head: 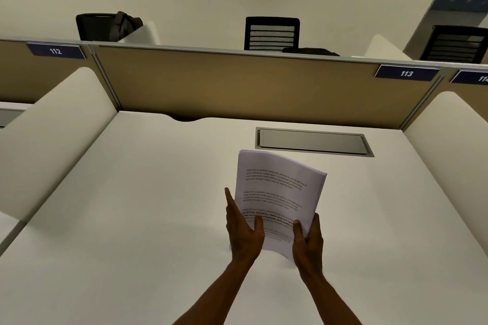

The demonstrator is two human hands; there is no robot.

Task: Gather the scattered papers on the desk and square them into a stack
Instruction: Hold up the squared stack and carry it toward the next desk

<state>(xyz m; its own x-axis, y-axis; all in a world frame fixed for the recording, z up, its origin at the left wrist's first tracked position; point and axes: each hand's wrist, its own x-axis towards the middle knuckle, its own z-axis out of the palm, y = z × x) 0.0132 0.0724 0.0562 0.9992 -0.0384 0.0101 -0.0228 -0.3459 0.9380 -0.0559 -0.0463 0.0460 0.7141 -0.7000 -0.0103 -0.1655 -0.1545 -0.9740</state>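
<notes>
Your left hand (pixel 244 232) pinches the stack of papers (pixel 280 192) at its near left edge, thumb pressed on the printed face, index finger stretched along the side. The stack stands tilted above the white desk (pixel 132 206), its top bowed. Your right hand (pixel 307 241) clamps the near right corner, just short of the grey cable hatch (pixel 313 141).

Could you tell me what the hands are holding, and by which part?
Both hands, left and right, hold a stack of white printed papers by its lower end, one on each side edge.
</notes>
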